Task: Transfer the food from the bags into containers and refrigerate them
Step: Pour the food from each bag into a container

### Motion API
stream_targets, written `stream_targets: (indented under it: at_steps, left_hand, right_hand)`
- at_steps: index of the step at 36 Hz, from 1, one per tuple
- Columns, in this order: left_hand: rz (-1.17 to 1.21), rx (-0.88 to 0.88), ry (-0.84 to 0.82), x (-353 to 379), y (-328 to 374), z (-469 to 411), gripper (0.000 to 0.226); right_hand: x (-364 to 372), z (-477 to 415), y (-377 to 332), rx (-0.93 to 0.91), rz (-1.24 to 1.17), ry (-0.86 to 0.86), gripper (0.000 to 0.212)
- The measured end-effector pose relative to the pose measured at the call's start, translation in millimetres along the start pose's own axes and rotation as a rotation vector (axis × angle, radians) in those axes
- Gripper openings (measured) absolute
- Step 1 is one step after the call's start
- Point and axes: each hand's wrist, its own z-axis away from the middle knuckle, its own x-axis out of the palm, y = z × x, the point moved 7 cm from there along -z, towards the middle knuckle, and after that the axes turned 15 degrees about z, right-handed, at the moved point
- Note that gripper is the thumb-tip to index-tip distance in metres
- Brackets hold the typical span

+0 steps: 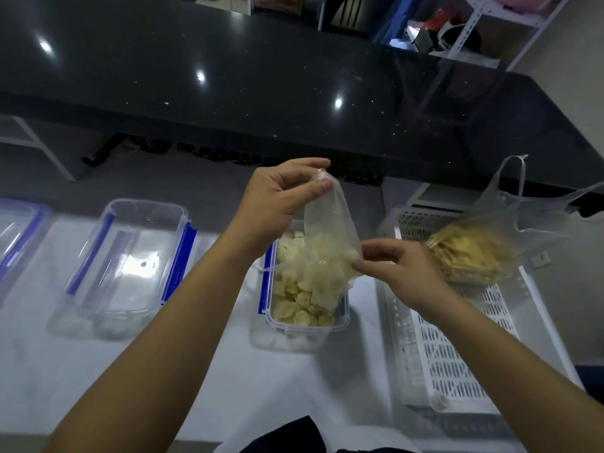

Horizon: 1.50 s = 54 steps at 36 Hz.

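Head view counts three clear containers on the white table (196,371): one cut by the left edge (16,230), one empty container (130,256), and one chip container (307,326), part-filled. Two bags: the upturned bag (327,223) hangs over the chip container, left hand (277,194) pinching its top corner, right hand (398,273) pinching its lower edge. The second bag (474,253) lies in the single white crate (457,354) at right. Bare table shows between the containers.

On the desk (196,371), the left container (130,256) lies beside the middle container (341,317) holding chips (294,308), the held bag (327,220) above it; rightward, a basket (457,354) holds another bag (470,253).
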Motion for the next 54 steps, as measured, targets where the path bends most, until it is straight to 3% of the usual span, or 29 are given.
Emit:
stream_targets:
  at_steps: [5, 14, 20, 40, 54]
  left_hand:
    - [0.002, -0.010, 0.006, -2.7, -3.5, 0.2, 0.009]
    - [0.006, 0.019, 0.077, -18.3, 5.4, 0.5, 0.006]
    - [0.005, 0.045, 0.108, -24.7, 12.0, 2.5, 0.008]
    - [0.049, 0.158, 0.178, -46.0, 44.7, 2.8, 0.015]
    - [0.081, 0.214, 0.193, -35.5, 82.0, 7.6, 0.019]
  right_hand:
    - [6.2, 7.4, 17.9, 0.036, 0.050, 0.095, 0.026]
    - [-40.6, 13.1, -17.5, -0.142, 0.018, 0.336, 0.024]
    - [-63.1, 11.5, -41.0, -0.112, -0.030, 0.321, 0.009]
    - [-99.8, 9.9, -102.3, -0.334, -0.066, 0.339, 0.019]
    - [-113.1, 9.4, -137.7, -0.391, -0.080, 0.360, 0.016]
